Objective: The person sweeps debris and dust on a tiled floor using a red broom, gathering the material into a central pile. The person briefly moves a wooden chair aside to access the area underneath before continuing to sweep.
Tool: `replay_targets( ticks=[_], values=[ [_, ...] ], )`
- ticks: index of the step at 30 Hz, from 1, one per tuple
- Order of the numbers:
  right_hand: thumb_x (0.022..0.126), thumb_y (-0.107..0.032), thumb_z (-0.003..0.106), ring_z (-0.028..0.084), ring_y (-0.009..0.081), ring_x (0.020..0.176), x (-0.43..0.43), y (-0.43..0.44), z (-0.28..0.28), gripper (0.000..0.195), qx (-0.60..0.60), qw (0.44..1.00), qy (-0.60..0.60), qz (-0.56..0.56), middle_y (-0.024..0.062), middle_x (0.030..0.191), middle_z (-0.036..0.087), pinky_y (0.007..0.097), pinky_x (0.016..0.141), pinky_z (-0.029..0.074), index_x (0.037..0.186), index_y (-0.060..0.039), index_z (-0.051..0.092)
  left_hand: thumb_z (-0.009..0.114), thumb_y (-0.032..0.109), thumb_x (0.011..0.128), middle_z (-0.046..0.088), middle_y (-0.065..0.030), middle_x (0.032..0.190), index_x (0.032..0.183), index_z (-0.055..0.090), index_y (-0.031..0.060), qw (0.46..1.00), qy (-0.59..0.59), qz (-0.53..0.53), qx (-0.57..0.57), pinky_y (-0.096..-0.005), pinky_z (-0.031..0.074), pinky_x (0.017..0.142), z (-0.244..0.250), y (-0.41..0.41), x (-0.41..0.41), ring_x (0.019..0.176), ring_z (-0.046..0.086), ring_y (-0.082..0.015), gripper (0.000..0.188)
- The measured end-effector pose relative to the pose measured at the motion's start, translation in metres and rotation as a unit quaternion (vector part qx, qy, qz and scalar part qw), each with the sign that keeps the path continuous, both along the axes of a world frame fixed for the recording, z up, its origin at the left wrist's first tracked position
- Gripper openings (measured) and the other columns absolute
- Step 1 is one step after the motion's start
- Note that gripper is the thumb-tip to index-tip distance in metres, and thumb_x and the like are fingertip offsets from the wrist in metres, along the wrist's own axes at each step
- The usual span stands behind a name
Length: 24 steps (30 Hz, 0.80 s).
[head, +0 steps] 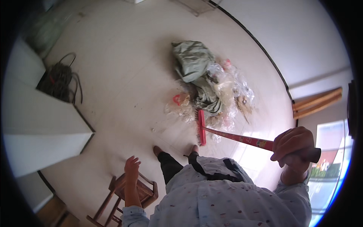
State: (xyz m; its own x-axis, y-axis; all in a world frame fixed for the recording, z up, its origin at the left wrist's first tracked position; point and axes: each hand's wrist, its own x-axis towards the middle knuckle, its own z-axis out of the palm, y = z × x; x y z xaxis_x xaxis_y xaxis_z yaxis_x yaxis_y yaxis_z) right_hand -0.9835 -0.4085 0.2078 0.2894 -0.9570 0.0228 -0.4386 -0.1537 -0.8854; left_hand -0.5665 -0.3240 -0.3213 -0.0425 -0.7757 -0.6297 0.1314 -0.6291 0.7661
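My right hand (293, 147) is wrapped round the top of the red handle of a push broom (202, 127), out to my right. The broom's red head, with dark bristles along its left side, is on the floor just beyond my feet. Directly past it lies a heap of clear plastic wrap (227, 85), brown debris and red scraps. A crumpled grey-green woven sack (194, 61) rests on the heap. My left hand (132, 167) hangs empty at my left side, fingers slightly apart, above a small wooden chair (139, 188); I cannot tell whether they touch.
A coil of dark cable or hose (61, 79) lies by the white wall corner (51, 144) at left. Wooden slats (317, 103) stand near the right wall. Beside my right arm is a bright glazed opening (326, 167). A wire rack (195, 7) is at the far edge.
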Motion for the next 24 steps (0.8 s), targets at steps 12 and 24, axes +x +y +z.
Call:
replay_targets(
  ticks=[12, 24],
  values=[
    [0.082, 0.005, 0.058, 0.06, 0.0069, 0.058, -0.174, 0.139, -0.028, 0.024, 0.11, 0.952, -0.073, -0.276, 0.0054, 0.067, 0.065, 0.0225, 0.052, 0.042, 0.102, 0.0037, 0.073, 0.072, 0.013, 0.088, 0.06, -0.0093, 0.139, 0.146, 0.045, 0.0036, 0.751, 0.161, -0.552, -0.323, -0.036, 0.044, 0.105, 0.295, -0.106, -0.355, 0.127, 0.058, -0.0206, 0.064],
    [0.078, -0.003, 0.07, 0.062, 0.0179, 0.069, -0.281, 0.23, -0.204, 0.024, 0.009, 0.891, -0.079, -0.447, 0.009, 0.081, 0.065, 0.0299, 0.064, 0.049, 0.102, -0.0017, 0.066, 0.088, 0.03, 0.076, 0.028, -0.021, 0.159, 0.157, 0.015, -0.0019, 0.663, 0.17, -0.616, -0.39, -0.0405, 0.033, 0.116, 0.271, 0.011, -0.582, 0.145, 0.034, -0.0321, 0.114]
  ],
)
